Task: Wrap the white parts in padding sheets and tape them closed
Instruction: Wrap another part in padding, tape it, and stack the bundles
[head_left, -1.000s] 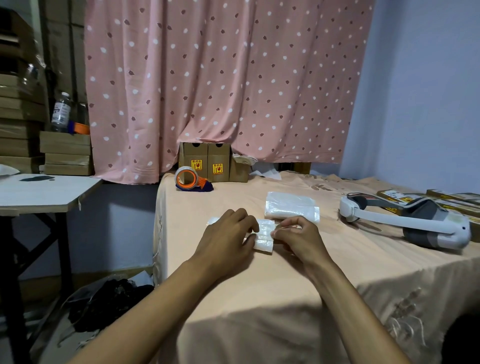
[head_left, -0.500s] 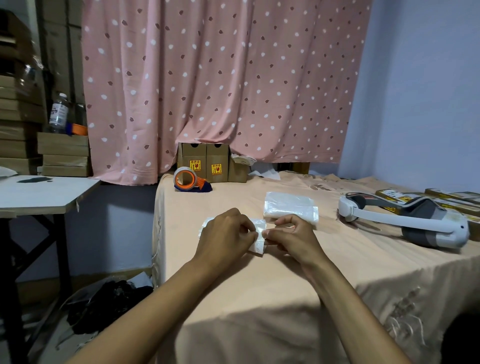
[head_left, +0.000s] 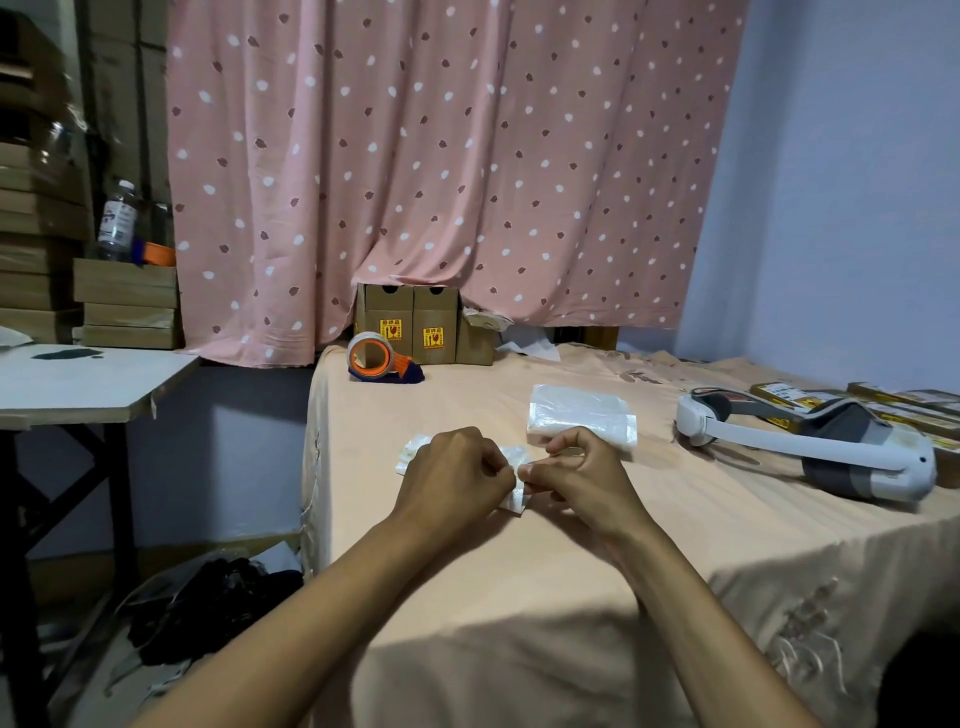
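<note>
Sheet stack (head_left: 582, 422) just beyond right hand (head_left: 584, 486), headset (head_left: 810, 441) farther right; open cloth (head_left: 441, 400) ahead of left hand (head_left: 452, 486) up to tape dispenser (head_left: 382, 359).

Two bare forearms reach forward and converge. The left hand (head_left: 452, 478) and right hand (head_left: 582, 480) meet, backs up, fingers curled, both pinching a small white padded bundle (head_left: 515, 503).

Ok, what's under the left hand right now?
A white padding sheet pokes out beyond the left hand, which pinches it together with the right hand. Any white part inside is covered.
</note>
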